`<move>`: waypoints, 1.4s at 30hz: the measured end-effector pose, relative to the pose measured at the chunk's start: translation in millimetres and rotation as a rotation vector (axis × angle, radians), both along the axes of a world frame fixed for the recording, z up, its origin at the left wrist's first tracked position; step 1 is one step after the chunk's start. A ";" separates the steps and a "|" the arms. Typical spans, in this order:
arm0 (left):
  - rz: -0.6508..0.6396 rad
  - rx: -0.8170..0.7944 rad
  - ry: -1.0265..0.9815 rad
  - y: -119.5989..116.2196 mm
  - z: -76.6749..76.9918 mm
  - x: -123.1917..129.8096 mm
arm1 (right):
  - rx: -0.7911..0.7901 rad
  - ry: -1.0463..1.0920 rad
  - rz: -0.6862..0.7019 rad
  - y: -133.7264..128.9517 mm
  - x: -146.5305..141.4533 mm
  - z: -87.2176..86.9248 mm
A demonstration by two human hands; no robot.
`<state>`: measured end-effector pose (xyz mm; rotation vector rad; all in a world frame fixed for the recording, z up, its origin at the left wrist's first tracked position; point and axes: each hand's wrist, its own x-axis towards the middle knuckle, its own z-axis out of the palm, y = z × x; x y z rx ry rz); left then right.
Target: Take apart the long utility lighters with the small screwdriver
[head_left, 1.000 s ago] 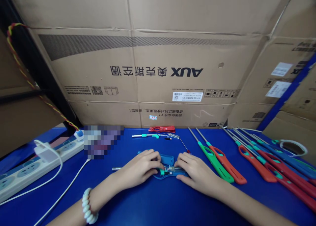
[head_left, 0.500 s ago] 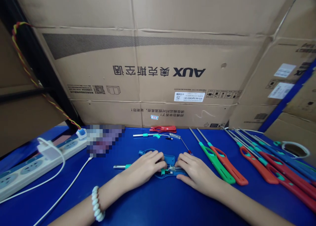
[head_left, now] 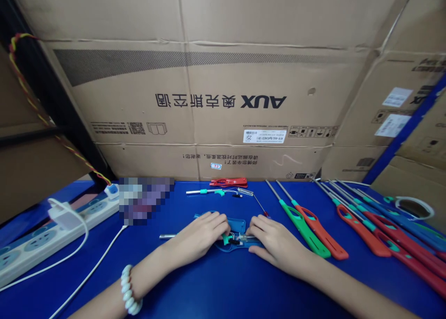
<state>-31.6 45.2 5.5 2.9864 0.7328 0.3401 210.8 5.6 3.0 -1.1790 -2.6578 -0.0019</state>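
Note:
An opened blue lighter casing lies on the blue table, its inner parts exposed. My left hand is closed over its left part, fingers at the green trigger. A metal tube sticks out to the left from under that hand. My right hand is closed at the casing's other end, fingertips on a clear fuel tank. Beside the trigger lies a small black part with thin wires. What lies under both palms is hidden.
Behind my hands lie a red casing, a loose lighter tube assembly and a thin screwdriver. Several finished-looking long lighters are spread at the right. A power strip with white cables stands left; a cardboard wall closes the back.
My left hand has shifted slightly, showing more of the green trigger and wires. The right hand keeps its place on the casing. The whole view has moved a little.

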 end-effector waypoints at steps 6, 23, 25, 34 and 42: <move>-0.029 0.032 -0.040 -0.1 -0.4 -0.8 | -0.045 0.040 -0.008 2.9 3.4 4.4; -0.019 -0.222 -0.208 0.4 5.3 -0.6 | -0.051 0.022 -0.007 0.4 2.6 4.2; -0.005 -0.252 -0.242 1.6 4.2 -0.7 | -0.045 0.022 -0.009 0.9 2.3 4.3; -0.072 -0.641 -0.327 -6.0 14.5 -2.3 | -0.051 0.038 0.002 3.5 3.9 2.9; -0.162 -0.640 -0.225 -12.4 6.3 -0.8 | 0.115 0.088 -0.148 15.4 18.8 2.2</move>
